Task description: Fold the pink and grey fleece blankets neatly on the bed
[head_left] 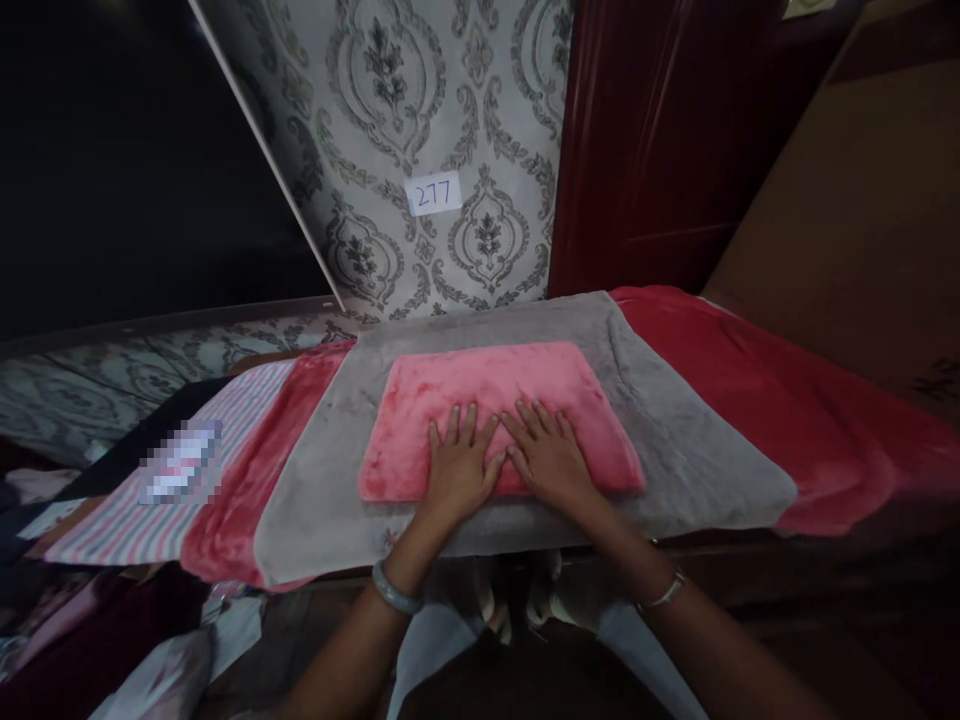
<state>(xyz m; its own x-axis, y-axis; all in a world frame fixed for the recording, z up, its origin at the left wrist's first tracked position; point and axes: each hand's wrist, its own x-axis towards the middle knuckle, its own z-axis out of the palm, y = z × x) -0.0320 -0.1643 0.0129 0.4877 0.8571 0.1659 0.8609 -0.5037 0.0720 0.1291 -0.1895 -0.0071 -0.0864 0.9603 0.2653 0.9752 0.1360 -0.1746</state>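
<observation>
A plush pink cloth (487, 380), folded into a flat rectangle, lies on a spread grey cloth (322, 480). My left hand (461, 460) rests flat on its near half, fingers spread. Beside it, my right hand (547, 452) presses down on the same pink cloth, palm down with the fingers apart. The thumbs are close together near the middle. Neither hand grips anything. The folded layers under the palms cannot be counted from here.
Red cloth (720, 370) extends from beneath the grey one on both sides. A striped cloth (232, 410) lies at left, with a pixelated patch over it. Behind are a dark screen (150, 160), a wall card reading 277 (433, 193) and a large cardboard box (862, 210) at right.
</observation>
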